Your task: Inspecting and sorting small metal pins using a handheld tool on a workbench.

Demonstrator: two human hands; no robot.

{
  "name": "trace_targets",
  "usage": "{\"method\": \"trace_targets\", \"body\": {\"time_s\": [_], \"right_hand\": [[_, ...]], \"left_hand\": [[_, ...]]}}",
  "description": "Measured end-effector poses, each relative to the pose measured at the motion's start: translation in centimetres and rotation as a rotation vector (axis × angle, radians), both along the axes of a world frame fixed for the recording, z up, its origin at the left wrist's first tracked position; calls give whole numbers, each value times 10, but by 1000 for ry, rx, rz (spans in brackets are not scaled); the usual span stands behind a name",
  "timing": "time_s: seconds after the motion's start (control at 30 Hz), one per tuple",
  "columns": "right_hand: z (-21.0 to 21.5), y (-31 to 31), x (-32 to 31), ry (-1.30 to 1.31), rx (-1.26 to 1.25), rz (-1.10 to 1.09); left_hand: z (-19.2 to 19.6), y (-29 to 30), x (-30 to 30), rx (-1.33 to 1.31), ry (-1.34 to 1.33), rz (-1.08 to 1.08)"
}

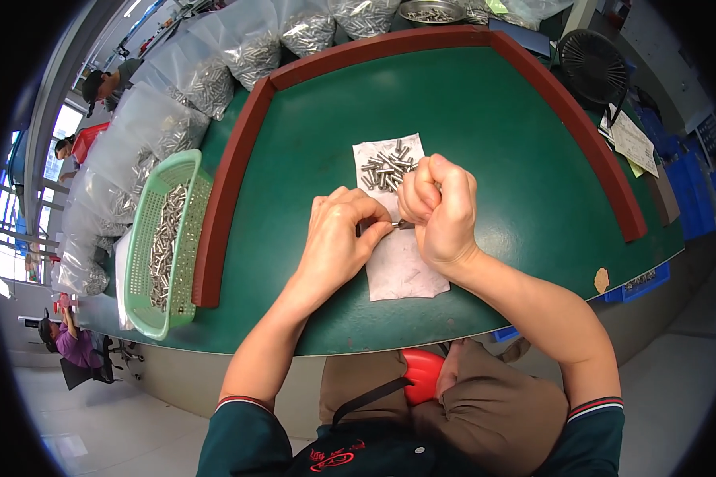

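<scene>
Over the middle of the green table, my left hand [334, 242] pinches a small metal pin [402, 224] between thumb and forefinger. My right hand [445, 208] is closed like a fist at the pin's other end; whatever its fingers hold is hidden. Beneath both hands lies a whitish, smudged sheet [406, 274], which may be cloth or paper. Just beyond my hands, a loose pile of short silvery pins [386, 168] rests on the sheet's far part.
A dark red raised border [243, 159] frames the table on three sides. Left of it stands a green basket [139, 294] of metal pins. Clear bags [250, 49] of metal parts line the back and left. A black fan [593, 65] stands back right. Other people sit far left.
</scene>
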State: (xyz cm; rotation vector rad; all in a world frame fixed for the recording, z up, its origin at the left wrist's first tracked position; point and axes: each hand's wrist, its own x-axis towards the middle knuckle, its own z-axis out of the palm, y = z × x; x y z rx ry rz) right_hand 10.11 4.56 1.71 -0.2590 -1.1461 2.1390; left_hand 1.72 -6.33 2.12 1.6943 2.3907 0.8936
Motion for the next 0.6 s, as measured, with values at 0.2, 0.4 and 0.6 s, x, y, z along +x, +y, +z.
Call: {"method": "trace_targets", "body": {"time_s": [0.2,0.4,0.6], "right_hand": [[1,2,2,20,-64,44],[1,2,1,40,-97,57],[0,4,1,38,-106,66]], "left_hand": [[6,-10,-24,254,-1172,75],[2,-12,-30,273,-1535,73],[3,-11,-33,323,-1634,61]]}}
